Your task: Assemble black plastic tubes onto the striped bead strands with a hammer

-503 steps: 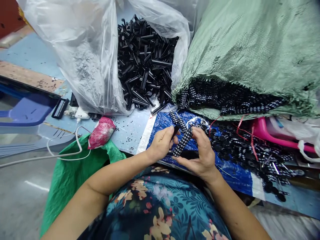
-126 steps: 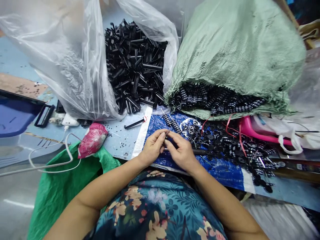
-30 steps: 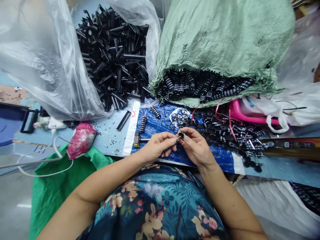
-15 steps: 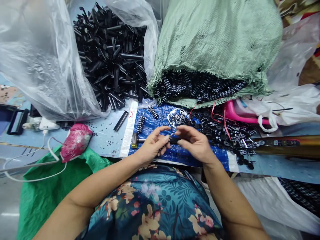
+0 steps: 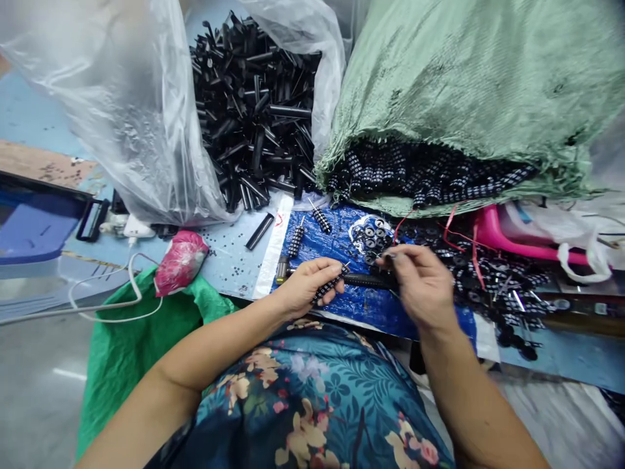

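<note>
My left hand point(image 5: 315, 286) is closed around a black roller patterned with white squares point(image 5: 328, 288), from whose upper end a thin metal pin sticks out. My right hand point(image 5: 422, 280) is apart from it on the right, thumb and forefinger pinched over something small and dark that I cannot make out. Just beyond those fingertips lies a cluster of black round discs point(image 5: 370, 233) with pale centres. Beneath the hands a hammer-like tool point(image 5: 364, 280) lies across the blue sheet point(image 5: 332, 251). Two similar patterned rollers point(image 5: 295, 241) with pins rest on the sheet's far left part.
At the back, a clear plastic bag point(image 5: 180, 130) holds many black tubes point(image 5: 258, 111). A green woven sack point(image 5: 469, 85) spills patterned rollers. One loose black tube point(image 5: 260, 231) lies left of the sheet. To the right are loose discs, pins and a pink basket rim point(image 5: 525, 241).
My right hand has moved away to the right from the roller in my left hand, its fingers now pinched. The left hand still holds the roller. The whole view has shifted.
</note>
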### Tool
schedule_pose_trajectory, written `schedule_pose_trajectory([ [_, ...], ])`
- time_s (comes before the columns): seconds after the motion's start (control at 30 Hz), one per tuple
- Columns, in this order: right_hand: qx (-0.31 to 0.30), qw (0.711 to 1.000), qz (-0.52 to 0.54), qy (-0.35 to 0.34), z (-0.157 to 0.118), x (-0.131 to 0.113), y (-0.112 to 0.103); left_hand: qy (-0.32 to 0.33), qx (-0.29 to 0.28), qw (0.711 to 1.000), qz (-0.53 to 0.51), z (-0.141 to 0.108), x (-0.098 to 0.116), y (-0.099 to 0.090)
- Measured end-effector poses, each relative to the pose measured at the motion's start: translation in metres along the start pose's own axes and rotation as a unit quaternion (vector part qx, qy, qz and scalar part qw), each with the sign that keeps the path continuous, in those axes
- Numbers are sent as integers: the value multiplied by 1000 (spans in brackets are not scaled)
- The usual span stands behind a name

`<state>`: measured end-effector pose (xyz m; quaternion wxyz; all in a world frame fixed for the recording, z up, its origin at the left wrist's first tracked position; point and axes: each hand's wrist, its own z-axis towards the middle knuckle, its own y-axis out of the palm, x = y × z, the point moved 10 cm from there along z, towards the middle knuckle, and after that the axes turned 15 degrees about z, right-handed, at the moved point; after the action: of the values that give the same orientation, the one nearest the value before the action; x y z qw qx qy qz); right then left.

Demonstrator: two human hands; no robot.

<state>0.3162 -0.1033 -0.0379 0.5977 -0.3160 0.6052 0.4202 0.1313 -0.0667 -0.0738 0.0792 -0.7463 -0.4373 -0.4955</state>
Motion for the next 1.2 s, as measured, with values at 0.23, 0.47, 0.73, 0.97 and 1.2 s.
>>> schedule_pose_trajectory([
  [0.23,-55,954,242,169,-22,36,72,15,-24,999,26,-6,4,6],
  [0.47,-99,987,99,76,-23,27,71,30,-3,999,26,-10,-1,-5],
  [0.73,-226,918,-240,-219,-52,-16,113,95,51,994,-5,-9,5,-12],
  [0.97,-213,921,-246,-213,-48,-16,101,149,379,739,537,-51,89,-141],
  [1.2,-271,919,-218,-187,-53,-3,121,29,332,627,704,-30,79,-195],
])
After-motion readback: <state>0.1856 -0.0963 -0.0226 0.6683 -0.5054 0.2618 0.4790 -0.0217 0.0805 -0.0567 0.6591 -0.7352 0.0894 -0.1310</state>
